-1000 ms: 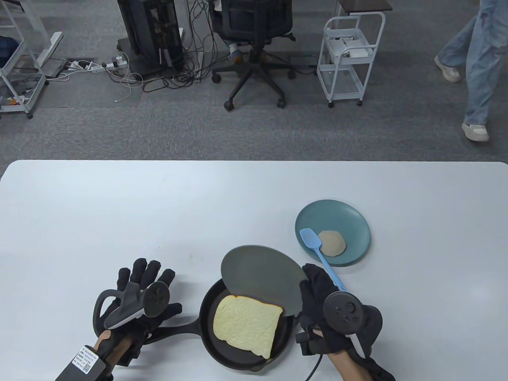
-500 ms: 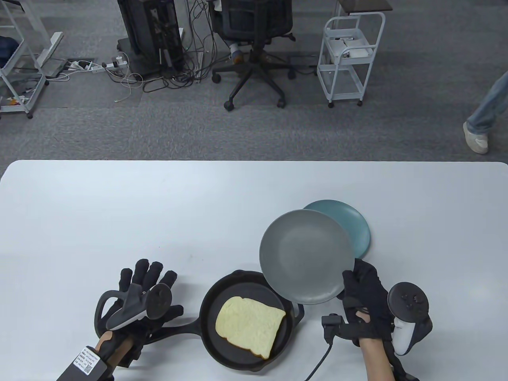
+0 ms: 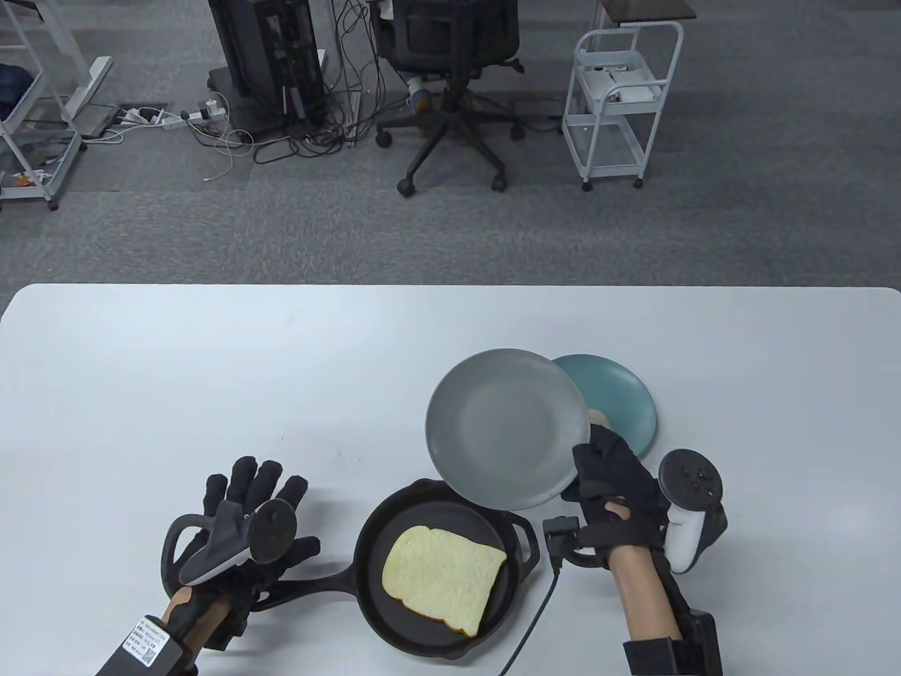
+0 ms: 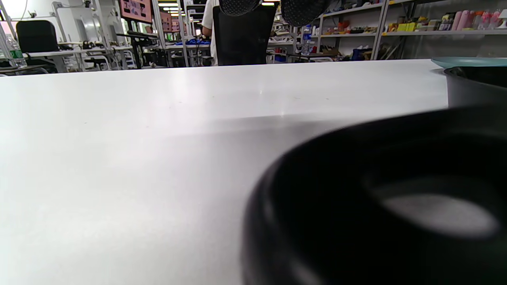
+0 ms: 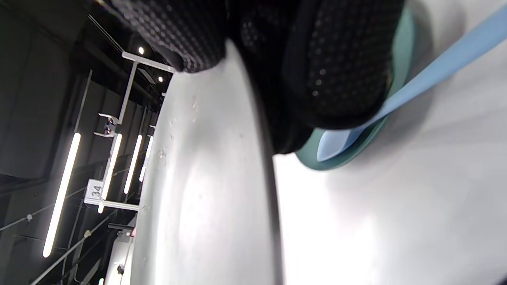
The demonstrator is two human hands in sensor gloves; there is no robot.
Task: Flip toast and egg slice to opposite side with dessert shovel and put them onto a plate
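A toast slice [image 3: 443,577] lies in the black skillet [image 3: 367,556] at the table's near edge. My right hand [image 3: 598,472] grips a grey plate [image 3: 507,429] by its near right rim and holds it above the table, overlapping the teal plate [image 3: 626,398]. Only a sliver of the egg slice [image 3: 599,417] shows past the grey rim. The blue dessert shovel [image 5: 435,79] rests on the teal plate's rim [image 5: 344,158] in the right wrist view; the table view hides it. My left hand [image 3: 253,507] lies with fingers spread over the end of the skillet handle [image 3: 317,584].
The table edge runs close behind the skillet. A cable [image 3: 535,620] trails from my right wrist across the table beside the skillet. Beyond the far edge stand an office chair [image 3: 450,84] and a white cart [image 3: 619,105] on the floor.
My right hand lifted the grey plate off the skillet, swung it right over the teal plate, then back a little left. It now covers the shovel and most of the egg. Left hand barely moved.
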